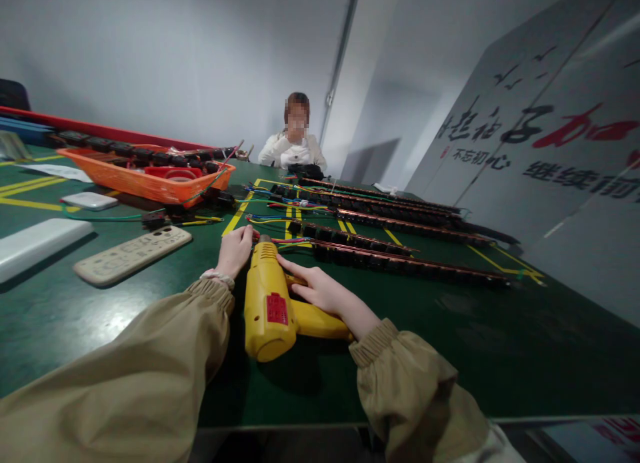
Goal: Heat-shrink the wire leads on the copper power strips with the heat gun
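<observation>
A yellow heat gun (pixel 270 310) with a red label points away from me over the green table, its nozzle close to the colored wires (pixel 290 240). My right hand (pixel 320 290) is closed on it, with fingers at the body and trigger area. Just left of the nozzle, my left hand (pixel 236 250) is pinched at the ends of these wires. The wires run right to a long strip of black parts with copper-colored rods (pixel 410 264). The fingertips of my left hand are partly hidden by the nozzle.
More long strips (pixel 400 216) lie behind. An orange basket (pixel 145 183) of black parts stands at the left, near a beige perforated plate (pixel 133 256), a white box (pixel 43 246) and a small white object (pixel 90 200). A person (pixel 295 146) sits across the green table (pixel 480 343).
</observation>
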Tool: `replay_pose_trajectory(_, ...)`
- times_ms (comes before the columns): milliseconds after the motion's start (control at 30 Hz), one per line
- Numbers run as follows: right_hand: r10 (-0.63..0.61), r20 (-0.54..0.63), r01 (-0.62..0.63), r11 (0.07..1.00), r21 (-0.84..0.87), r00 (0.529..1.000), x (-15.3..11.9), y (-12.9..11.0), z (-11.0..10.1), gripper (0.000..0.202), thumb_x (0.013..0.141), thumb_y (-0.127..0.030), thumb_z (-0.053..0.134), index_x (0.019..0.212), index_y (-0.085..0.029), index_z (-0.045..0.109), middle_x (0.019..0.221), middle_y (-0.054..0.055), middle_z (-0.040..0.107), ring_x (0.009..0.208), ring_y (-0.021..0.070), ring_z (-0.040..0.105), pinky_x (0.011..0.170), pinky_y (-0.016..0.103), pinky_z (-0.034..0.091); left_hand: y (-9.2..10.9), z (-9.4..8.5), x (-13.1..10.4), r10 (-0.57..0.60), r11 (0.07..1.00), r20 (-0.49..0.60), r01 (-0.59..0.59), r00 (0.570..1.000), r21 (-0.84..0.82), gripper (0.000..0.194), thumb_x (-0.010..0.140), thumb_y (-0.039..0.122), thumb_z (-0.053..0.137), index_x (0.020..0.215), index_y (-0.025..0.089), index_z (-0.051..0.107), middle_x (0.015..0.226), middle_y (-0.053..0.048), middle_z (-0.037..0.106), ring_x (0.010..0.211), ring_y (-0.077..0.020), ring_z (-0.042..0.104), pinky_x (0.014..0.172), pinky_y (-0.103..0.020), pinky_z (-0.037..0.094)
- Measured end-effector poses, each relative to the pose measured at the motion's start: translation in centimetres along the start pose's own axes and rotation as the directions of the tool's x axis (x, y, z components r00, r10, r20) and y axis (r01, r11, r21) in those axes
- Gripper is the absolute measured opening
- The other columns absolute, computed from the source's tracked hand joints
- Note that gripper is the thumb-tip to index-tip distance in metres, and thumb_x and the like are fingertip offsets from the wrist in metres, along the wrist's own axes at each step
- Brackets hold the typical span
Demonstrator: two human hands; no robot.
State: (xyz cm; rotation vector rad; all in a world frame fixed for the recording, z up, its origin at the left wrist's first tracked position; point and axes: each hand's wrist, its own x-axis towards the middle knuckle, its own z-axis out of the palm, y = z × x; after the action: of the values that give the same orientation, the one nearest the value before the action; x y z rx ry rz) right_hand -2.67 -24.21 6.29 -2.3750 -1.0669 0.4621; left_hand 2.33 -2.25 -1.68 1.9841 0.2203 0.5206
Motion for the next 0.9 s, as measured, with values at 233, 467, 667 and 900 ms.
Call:
replay_pose_trajectory(233, -0.023, -0.007, 0.023, 1.0, -0.001, 1.0, 0.5, -0.8, 0.4, 0.067, 0.088, -0.018, 0.044, 0.147, -0.033, 0.017, 0.132, 0.003, 0.048, 0.104, 0.0166, 0.055, 0.095, 0.032, 0.04, 0.2, -0.5, 0.0, -0.046, 0.998, 0.016, 0.046, 0.999, 0.035, 0.042, 0.088, 0.034, 0.033, 0.084, 0.013, 0.07, 0.086, -0.008, 0.068, 0.083, -0.018, 0.061, 0.074, -0.025, 0.041)
replay_pose_trajectory(467, -0.012, -0.013, 0.011, 0.999, -0.039, 1.0, 0.3, -0.8, 0.3, 0.064, 0.089, -0.021, 0.045, 0.146, -0.033, 0.019, 0.121, 0.003, 0.054, 0.095, 0.0155, 0.055, 0.09, 0.03, 0.04, 0.1, -0.5, -0.2, -0.029, 0.999, 0.034, 0.028, 0.999, 0.027, 0.044, 0.09, 0.036, 0.032, 0.086, 0.013, 0.07, 0.088, -0.007, 0.067, 0.085, -0.0172, 0.06, 0.075, -0.025, 0.04)
replay_pose_trajectory(667, 0.032, -0.037, -0.041, 0.958, -0.282, 0.999, -0.1, -0.3, 0.1, 0.063, 0.09, -0.026, 0.046, 0.147, -0.034, 0.018, 0.081, 0.003, 0.049, 0.069, 0.0119, 0.042, 0.073, 0.027, 0.036, 0.5, -0.3, -0.4, -0.032, 0.999, 0.017, 0.032, 0.999, 0.007, 0.037, 0.087, 0.032, 0.037, 0.081, 0.014, 0.069, 0.081, -0.004, 0.067, 0.079, -0.0155, 0.06, 0.071, -0.024, 0.04)
replay_pose_trajectory(900, 0.047, -0.018, -0.05, 0.973, -0.226, 0.999, -1.2, 0.6, -0.6, 0.061, 0.092, -0.025, 0.042, 0.147, -0.033, 0.018, 0.078, 0.002, 0.05, 0.07, 0.0124, 0.042, 0.076, 0.029, 0.037, 0.5, -0.4, -0.7, -0.008, 1.0, 0.004, 0.008, 1.0, 0.001, 0.033, 0.085, 0.029, 0.041, 0.08, 0.014, 0.07, 0.077, -0.003, 0.067, 0.075, -0.0145, 0.06, 0.07, -0.023, 0.041)
